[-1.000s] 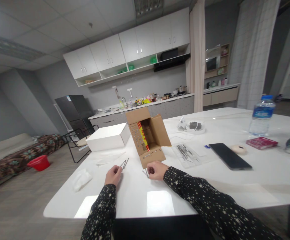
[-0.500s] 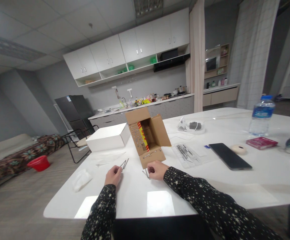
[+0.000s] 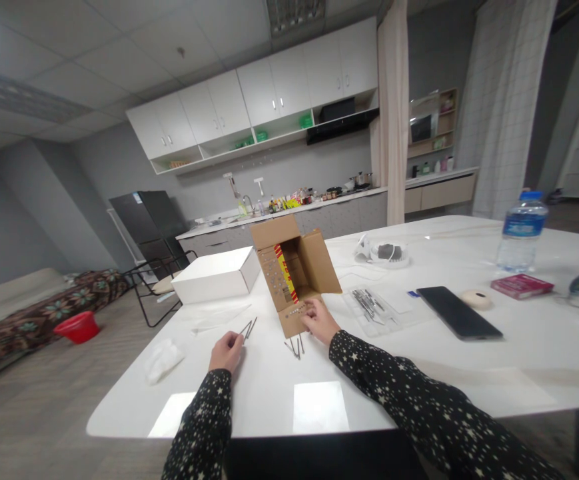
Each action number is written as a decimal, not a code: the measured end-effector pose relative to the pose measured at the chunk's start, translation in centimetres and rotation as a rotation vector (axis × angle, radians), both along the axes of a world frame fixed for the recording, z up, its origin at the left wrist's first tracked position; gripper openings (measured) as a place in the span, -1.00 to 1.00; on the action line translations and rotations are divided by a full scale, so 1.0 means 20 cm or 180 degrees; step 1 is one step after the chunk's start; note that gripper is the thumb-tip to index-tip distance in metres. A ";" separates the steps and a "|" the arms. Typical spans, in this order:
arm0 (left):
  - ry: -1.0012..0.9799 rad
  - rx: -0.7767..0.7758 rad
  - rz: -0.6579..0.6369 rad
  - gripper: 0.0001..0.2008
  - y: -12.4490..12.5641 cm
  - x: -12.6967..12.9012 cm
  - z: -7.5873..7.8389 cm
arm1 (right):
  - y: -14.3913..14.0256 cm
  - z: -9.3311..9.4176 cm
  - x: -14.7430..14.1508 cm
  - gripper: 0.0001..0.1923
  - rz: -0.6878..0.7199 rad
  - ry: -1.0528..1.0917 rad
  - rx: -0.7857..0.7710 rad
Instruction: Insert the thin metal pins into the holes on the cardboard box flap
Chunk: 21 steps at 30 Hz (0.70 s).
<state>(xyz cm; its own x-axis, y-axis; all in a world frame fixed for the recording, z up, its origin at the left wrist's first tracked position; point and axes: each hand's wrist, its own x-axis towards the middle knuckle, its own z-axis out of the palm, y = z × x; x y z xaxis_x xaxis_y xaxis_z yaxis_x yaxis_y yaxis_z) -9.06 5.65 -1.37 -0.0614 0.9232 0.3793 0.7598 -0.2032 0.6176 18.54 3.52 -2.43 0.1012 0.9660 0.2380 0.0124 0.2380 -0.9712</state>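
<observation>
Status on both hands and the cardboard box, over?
Left hand holding thin rods. Right hand at lower flap of open cardboard box, contact unclear. Loose rods lie nearby; no obstruction seen.

From my end I can make out no full word, brand or number with certainty. The clear plastic water bottle with a blue cap (image 3: 518,250) wears a blue wraparound label (image 3: 523,225) with large white characters, too blurred for me to read. On the open brown cardboard box (image 3: 276,283) I see a yellow strip edged with red stripes (image 3: 285,272); it bears dark red marks that I cannot decipher. The flat, crimson-pink rectangular box (image 3: 522,286) shows pale printing on its side, illegible to me. On the tall dark grey refrigerator (image 3: 156,217), a small white-and-blue sticker (image 3: 138,197) is too tiny to read.
</observation>
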 end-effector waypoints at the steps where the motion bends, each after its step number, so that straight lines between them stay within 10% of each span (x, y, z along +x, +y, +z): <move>1: -0.0001 0.0005 -0.0006 -0.70 0.00 0.00 0.00 | 0.00 0.00 0.00 -0.49 -0.0035 0.0138 -0.0097; 10: 0.0038 0.0022 0.0006 -0.70 0.00 0.00 0.00 | 0.01 0.07 0.02 -0.61 -0.0315 0.1040 -0.0549; 21: 0.0045 -0.0011 0.0001 -0.70 0.00 -0.01 0.00 | 0.00 0.09 0.01 -0.53 0.0158 0.0617 -0.0587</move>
<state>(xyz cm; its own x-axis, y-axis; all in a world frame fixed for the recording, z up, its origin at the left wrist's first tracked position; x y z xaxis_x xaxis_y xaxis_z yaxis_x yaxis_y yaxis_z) -9.17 5.72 -1.46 -0.0564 0.9246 0.3768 0.7685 -0.2007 0.6075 18.67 3.42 -0.72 0.0791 0.9961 0.0383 -0.1852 0.0525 -0.9813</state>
